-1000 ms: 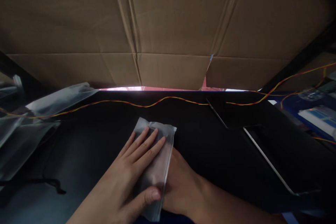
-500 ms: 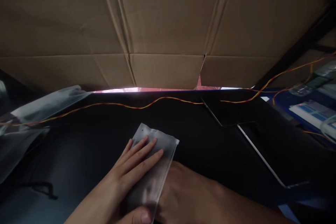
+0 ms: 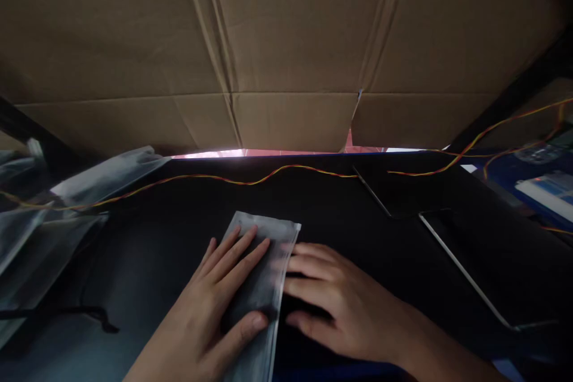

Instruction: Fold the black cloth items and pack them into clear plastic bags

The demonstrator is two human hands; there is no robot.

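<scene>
A frosted translucent plastic pouch (image 3: pixel 267 250) lies on a black work surface (image 3: pixel 340 221) in front of me. My left hand (image 3: pixel 210 304) lies flat on the pouch, fingers stretched toward its far end and thumb across its near part. My right hand (image 3: pixel 326 301) rests on the black surface just right of the pouch, fingers spread and pointing left, their tips at the pouch's right edge. Nothing is gripped in either hand.
A brown cardboard wall (image 3: pixel 286 48) rises behind the surface. A red-and-yellow twisted wire (image 3: pixel 250 180) runs along the back edge. More frosted pouches (image 3: pixel 49 215) lie at the left. A dark flat tray with a pale rim (image 3: pixel 470 268) sits at the right.
My right hand has come out from under the pouch and now lies beside it with fingers spread. My left hand stays flat on the pouch.
</scene>
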